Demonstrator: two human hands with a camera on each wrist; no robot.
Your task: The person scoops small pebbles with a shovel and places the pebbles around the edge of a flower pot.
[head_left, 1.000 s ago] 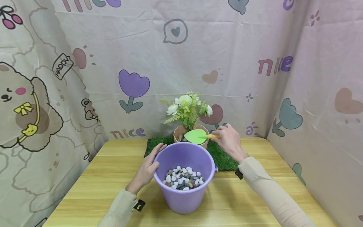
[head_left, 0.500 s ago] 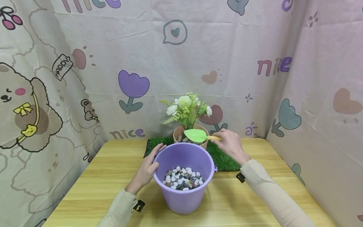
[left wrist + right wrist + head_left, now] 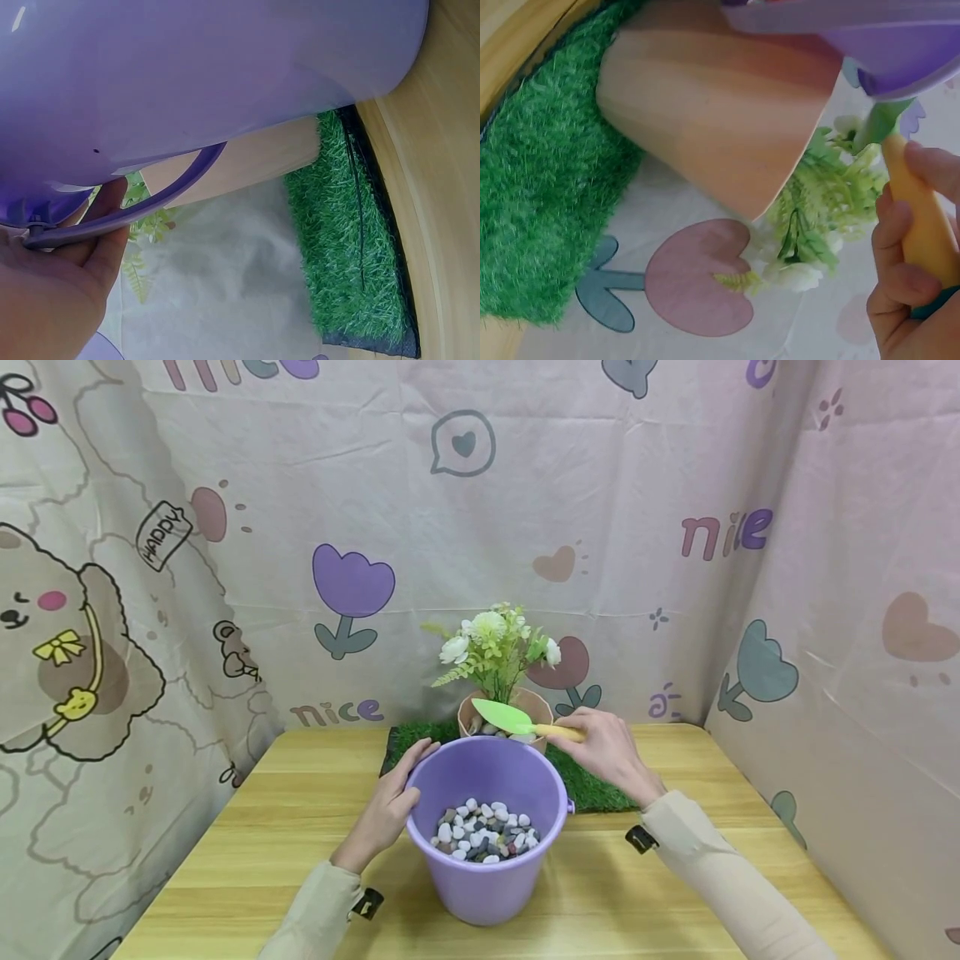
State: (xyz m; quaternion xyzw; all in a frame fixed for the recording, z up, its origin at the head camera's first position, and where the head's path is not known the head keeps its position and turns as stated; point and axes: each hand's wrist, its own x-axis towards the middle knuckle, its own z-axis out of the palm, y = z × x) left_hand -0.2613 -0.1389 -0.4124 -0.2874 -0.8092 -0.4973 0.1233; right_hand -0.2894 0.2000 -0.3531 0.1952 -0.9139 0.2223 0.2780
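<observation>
A purple bucket (image 3: 487,893) stands upright on the table with mixed white, grey and brown pebbles (image 3: 487,835) at its bottom. My left hand (image 3: 385,810) grips its left rim; in the left wrist view the fingers lie by the bucket's carrying handle (image 3: 157,199). My right hand (image 3: 603,752) holds a small garden trowel by its yellow handle (image 3: 919,217). The trowel's green blade (image 3: 501,716) is tilted and points left over the mouth of a peach flowerpot (image 3: 536,702). White flowers with green leaves (image 3: 491,639) rise from the pot, and stones show inside it.
A mat of artificial grass (image 3: 592,785) lies under the flowerpot, behind the bucket. The wooden table (image 3: 270,835) extends to both sides. Printed cloth (image 3: 465,527) hangs behind and at left and right.
The right hand has moved slightly down and turned the trowel, so its blade now slants with the tip up and to the left. The left hand and bucket stay put.
</observation>
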